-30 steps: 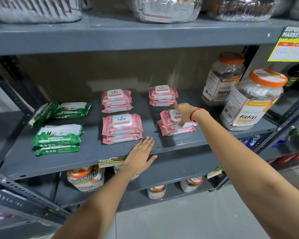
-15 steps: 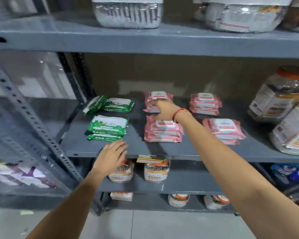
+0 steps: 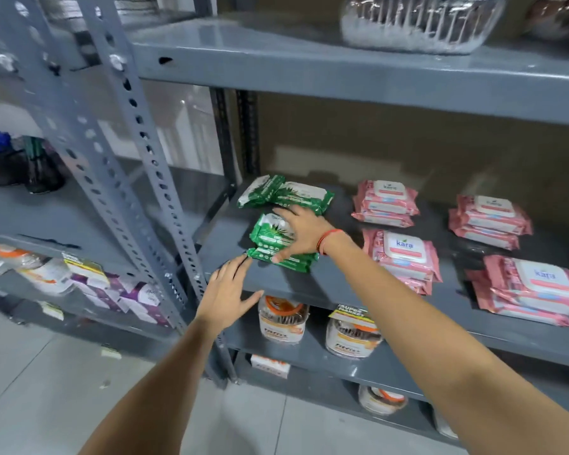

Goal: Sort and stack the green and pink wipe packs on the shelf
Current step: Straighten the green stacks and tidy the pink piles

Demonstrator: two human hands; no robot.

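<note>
green wipe packs, pink wipe packs, grey shelf

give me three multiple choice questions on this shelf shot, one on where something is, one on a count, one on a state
1. Where do the green wipe packs sit on the shelf?
A. left end
B. right end
C. centre

2. How many stacks of pink wipe packs show?
A. two
B. four
C. six

3. What is the right hand doing?
A. hanging free of the shelf
B. holding a jar
C. lying spread on the front green stack

Answers: 1 A, the green packs lie by the upright post. 2 B, two stacks at the back and two in front. 3 C, its fingers spread over the pack.
</note>
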